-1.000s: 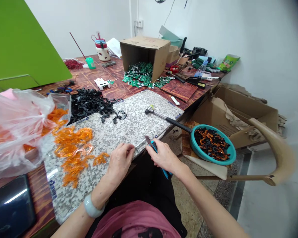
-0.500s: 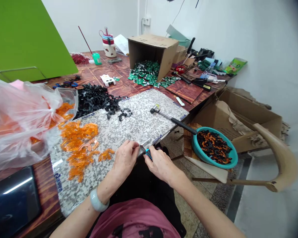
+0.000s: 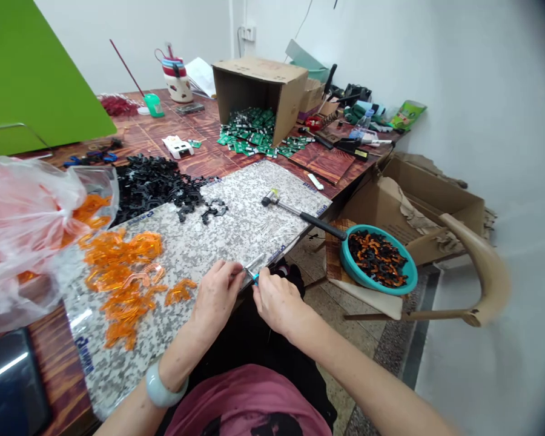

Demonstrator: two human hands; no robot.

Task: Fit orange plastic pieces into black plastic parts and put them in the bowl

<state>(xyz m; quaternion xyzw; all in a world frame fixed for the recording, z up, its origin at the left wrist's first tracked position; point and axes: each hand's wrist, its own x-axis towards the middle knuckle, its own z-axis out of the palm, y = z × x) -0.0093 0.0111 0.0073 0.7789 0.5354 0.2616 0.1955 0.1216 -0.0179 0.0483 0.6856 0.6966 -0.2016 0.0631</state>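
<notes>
At the front edge of the speckled board [image 3: 236,230], my left hand [image 3: 218,290] is closed in a pinch; what lies between its fingertips is too small to make out. Just to the right, my right hand [image 3: 279,301] is wrapped round a small teal-handled tool [image 3: 255,278]. Its metal tip reaches toward my left fingertips, and most of the handle is hidden in the hand. A hammer [image 3: 300,214] lies beyond my hands, near some thin clear strands [image 3: 279,229]. Left of my left hand are a few orange plastic clips [image 3: 180,291] and a larger orange heap [image 3: 122,266].
Black plastic clips [image 3: 149,184] are piled at the board's back left, beside a clear bag [image 3: 27,224]. A carton [image 3: 258,69] spills green circuit boards [image 3: 249,134]. On a chair at right stands a teal basin [image 3: 376,284] of black-and-orange parts. A phone [image 3: 13,387] lies front left.
The whole view has shifted, so the scene sits further left. Both hands stay together at the board's edge; the right hand and its tool have turned slightly, showing less of the teal handle.
</notes>
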